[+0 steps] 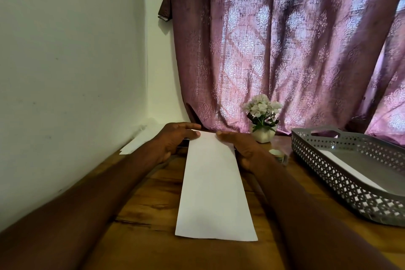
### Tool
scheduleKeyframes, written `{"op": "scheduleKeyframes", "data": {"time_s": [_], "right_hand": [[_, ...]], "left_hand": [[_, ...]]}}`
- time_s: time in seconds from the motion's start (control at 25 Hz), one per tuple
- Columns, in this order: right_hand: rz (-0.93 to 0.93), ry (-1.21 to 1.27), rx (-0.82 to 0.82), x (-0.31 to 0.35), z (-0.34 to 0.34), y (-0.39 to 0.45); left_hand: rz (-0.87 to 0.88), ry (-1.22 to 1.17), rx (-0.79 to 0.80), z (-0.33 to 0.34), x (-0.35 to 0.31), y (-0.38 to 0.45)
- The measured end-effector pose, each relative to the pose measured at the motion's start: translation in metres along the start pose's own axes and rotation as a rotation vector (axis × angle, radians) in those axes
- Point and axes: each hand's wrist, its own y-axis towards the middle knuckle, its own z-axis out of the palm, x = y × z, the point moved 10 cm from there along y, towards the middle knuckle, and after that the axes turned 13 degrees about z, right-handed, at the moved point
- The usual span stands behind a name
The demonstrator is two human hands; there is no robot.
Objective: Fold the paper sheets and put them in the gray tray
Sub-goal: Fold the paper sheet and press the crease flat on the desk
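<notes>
A long narrow white paper sheet (213,188), folded lengthwise, lies flat on the wooden table (144,232), running away from me. My left hand (175,140) rests at its far left corner, fingertips on the paper's far edge. My right hand (243,149) lies along the far right edge, fingers pressing that corner. The gray perforated tray (328,173) stands to the right with a white folded sheet (352,169) inside. More white paper sheets (137,140) lie at the far left against the wall.
A small white pot of pale flowers (263,120) stands behind the paper, before a purple patterned curtain (285,50). A small round object (277,153) lies between my right hand and the tray. A white wall (65,72) borders the table on the left.
</notes>
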Motion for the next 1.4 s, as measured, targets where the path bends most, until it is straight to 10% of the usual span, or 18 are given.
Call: {"op": "scheduleKeyframes", "data": {"time_s": [0.48,0.84,1.4], "right_hand": [[-0.041,0.001,0.082,0.001,0.015,-0.001],[-0.011,0.078,-0.227,0.003,-0.052,0.005],[0.040,-0.081,-0.002,-0.005,-0.008,0.007]], "left_hand": [[-0.022,-0.029,0.075,0.013,0.011,0.001],[-0.022,-0.019,-0.007,-0.011,0.009,0.000],[-0.182,-0.099,0.168,0.000,0.016,-0.003]]}}
